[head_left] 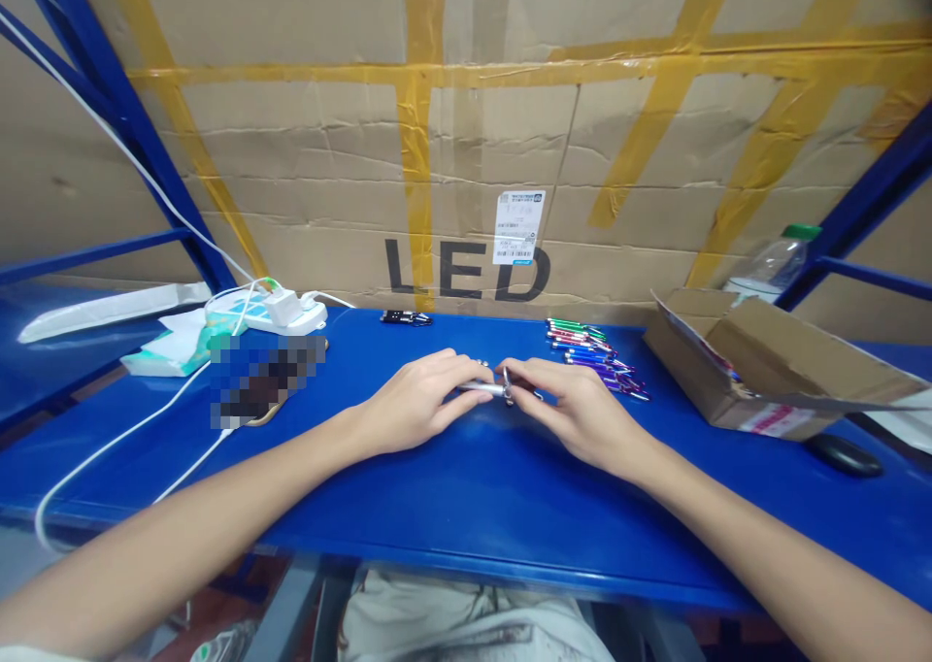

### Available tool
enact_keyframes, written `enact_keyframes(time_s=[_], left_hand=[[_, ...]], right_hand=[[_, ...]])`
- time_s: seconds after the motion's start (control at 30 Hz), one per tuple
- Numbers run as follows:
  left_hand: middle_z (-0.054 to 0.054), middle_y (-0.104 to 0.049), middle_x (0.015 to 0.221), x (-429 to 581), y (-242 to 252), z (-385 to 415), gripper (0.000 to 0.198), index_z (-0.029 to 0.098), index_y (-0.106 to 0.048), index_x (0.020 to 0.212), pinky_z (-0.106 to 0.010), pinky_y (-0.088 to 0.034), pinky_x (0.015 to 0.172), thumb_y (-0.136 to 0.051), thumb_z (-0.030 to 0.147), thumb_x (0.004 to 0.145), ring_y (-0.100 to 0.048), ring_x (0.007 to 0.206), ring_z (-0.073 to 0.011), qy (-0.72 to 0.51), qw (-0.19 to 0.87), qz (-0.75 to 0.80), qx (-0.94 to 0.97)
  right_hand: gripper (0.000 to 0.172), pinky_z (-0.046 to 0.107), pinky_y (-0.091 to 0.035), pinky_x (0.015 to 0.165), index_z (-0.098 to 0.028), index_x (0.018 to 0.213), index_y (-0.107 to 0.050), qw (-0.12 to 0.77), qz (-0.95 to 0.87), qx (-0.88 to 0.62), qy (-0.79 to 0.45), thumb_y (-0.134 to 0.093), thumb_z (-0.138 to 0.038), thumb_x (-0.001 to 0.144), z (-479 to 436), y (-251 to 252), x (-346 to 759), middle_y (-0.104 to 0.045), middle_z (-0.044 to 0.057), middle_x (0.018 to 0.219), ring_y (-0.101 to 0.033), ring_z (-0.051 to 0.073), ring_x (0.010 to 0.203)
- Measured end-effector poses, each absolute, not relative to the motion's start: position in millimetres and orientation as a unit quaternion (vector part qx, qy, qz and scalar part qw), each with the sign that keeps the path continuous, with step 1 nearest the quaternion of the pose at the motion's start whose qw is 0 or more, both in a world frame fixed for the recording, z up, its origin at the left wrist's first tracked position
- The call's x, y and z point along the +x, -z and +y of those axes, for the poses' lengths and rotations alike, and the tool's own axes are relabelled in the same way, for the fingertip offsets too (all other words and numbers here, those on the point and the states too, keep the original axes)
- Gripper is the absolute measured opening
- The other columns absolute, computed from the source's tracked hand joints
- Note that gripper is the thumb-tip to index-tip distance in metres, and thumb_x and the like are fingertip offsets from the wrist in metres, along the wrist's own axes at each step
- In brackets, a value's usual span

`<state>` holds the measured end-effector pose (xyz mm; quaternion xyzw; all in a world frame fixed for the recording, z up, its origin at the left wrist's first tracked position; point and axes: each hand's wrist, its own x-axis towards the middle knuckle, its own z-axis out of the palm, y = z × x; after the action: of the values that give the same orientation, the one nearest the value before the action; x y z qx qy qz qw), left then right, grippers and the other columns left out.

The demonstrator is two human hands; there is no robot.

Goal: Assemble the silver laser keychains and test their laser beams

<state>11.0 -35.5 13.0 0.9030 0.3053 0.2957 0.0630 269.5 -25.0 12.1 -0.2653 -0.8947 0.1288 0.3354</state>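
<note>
Over the middle of the blue table (481, 507), my left hand (415, 405) pinches a slim silver pen (483, 387) between thumb and fingers. My right hand (586, 410) closes on a small metal clip (508, 387) at the pen's right end; whether the two are joined cannot be made out. Beyond my right hand lies a row of colourful pens (593, 356) in green, red, blue and purple, with metal clips at their right ends. A few black pens (406, 318) rest at the back edge, past my left hand.
An open cardboard box (757, 371) stands at the right, with a black computer mouse (845, 455) before it and a plastic bottle (772, 264) behind. At the left are a phone (269, 385), a power strip (291, 314), a tissue pack (171, 347) and white cables. A large carton (327, 157) walls off the back.
</note>
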Motion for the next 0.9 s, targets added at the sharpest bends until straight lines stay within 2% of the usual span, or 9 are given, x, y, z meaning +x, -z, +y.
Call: enact_keyframes(time_s=[0.23, 0.47, 0.57, 0.9], left_hand=[[-0.006, -0.077, 0.118, 11, -13, -36, 0.023, 0.020, -0.069, 0.123, -0.034, -0.052, 0.095, -0.054, 0.034, 0.112, -0.067, 0.105, -0.0209, -0.292, 0.056, 0.311, 0.903], [-0.006, -0.078, 0.119, 11, -12, -35, 0.027, 0.020, -0.070, 0.124, -0.034, -0.053, 0.094, -0.052, 0.037, 0.113, -0.066, 0.100, -0.0204, -0.288, 0.044, 0.305, 0.907], [-0.005, -0.078, 0.121, 11, -10, -34, 0.030, 0.021, -0.071, 0.125, -0.036, -0.052, 0.099, -0.050, 0.039, 0.113, -0.067, 0.100, -0.0201, -0.282, 0.048, 0.302, 0.910], [-0.004, -0.078, 0.125, 11, -10, -35, 0.032, 0.023, -0.070, 0.127, -0.034, -0.051, 0.103, -0.047, 0.041, 0.114, -0.068, 0.107, -0.0206, -0.277, 0.072, 0.312, 0.906]], right_hand=[[0.025, 0.029, -0.053, 0.077, -0.019, 0.113, -0.074, 0.336, -0.902, -0.246, -0.117, -0.050, -0.026, 0.112, -25, -16, 269, -0.078, 0.008, 0.101, -0.073, 0.020, 0.088], [0.026, 0.033, -0.058, 0.084, -0.020, 0.125, -0.074, 0.349, -0.903, -0.239, -0.080, -0.053, -0.022, 0.111, -24, -10, 272, -0.081, 0.009, 0.112, -0.076, 0.023, 0.097], [0.030, 0.036, -0.061, 0.087, -0.023, 0.133, -0.073, 0.348, -0.907, -0.230, -0.051, -0.053, -0.022, 0.111, -23, -8, 273, -0.081, 0.010, 0.118, -0.077, 0.024, 0.100], [0.034, 0.040, -0.063, 0.086, -0.020, 0.142, -0.066, 0.356, -0.913, -0.196, 0.032, -0.052, -0.020, 0.112, -22, -5, 276, -0.079, 0.014, 0.123, -0.074, 0.026, 0.100]])
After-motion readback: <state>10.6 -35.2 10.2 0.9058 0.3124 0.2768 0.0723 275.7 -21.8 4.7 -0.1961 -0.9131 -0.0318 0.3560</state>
